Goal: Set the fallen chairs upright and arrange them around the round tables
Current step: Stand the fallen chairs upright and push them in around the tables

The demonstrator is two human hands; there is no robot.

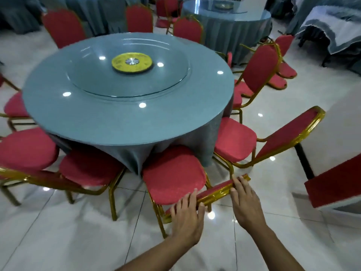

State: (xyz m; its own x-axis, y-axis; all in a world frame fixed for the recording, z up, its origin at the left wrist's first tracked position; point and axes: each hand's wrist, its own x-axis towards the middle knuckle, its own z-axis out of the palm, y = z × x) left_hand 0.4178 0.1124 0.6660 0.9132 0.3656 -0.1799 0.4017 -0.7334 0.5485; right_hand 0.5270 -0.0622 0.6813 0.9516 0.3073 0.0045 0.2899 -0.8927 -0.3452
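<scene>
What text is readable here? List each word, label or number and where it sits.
None can be read.
Yellow disc at the middle of the near table: faint dark print around its rim, too blurred to read.
Chairs, cloths, floor: no print shows.

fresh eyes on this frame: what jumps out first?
The big round table in blue cloth fills the centre, with a glass turntable and its yellow hub on top, ringed by red-and-gold chairs. At bottom centre the left hand and right hand hold the backrest of the nearest chair. Far right, fallen chairs lie on the white floor.
</scene>
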